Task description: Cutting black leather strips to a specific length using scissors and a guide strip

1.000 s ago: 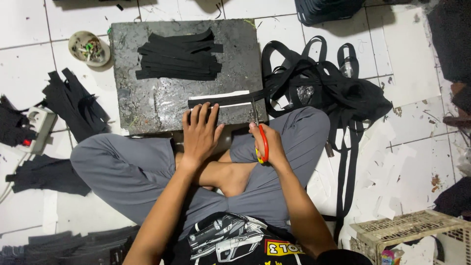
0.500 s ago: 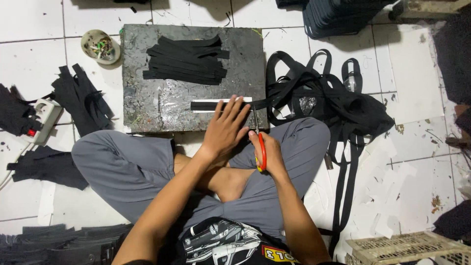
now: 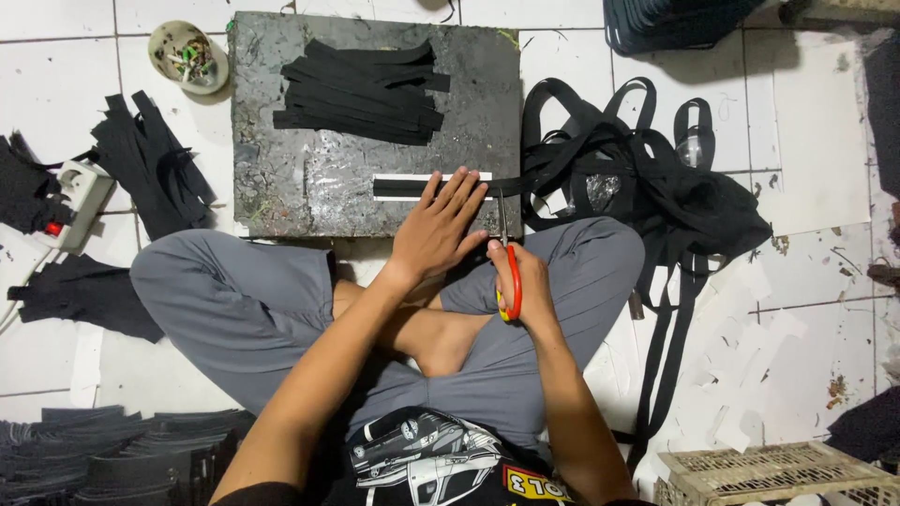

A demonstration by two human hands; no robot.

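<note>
I sit cross-legged behind a dark grey work slab (image 3: 281,178). My left hand (image 3: 439,230) lies flat, fingers spread, pressing a black strap (image 3: 403,187) against a white strip on the slab's near edge. My right hand (image 3: 518,281) grips red-handled scissors (image 3: 509,272), whose blades point up at the strap just right of my left fingers. A pile of cut black strap pieces (image 3: 361,92) lies on the far half of the slab.
A tangle of long black strapping (image 3: 647,178) lies to the right. A small bowl (image 3: 187,56) sits far left, cut black pieces (image 3: 150,159) and a white power strip (image 3: 80,197) lie left. A woven basket (image 3: 769,473) is bottom right.
My left hand has slid right along the strap, toward the scissors. The scissors' blades have come up to the strap at the slab's edge.
</note>
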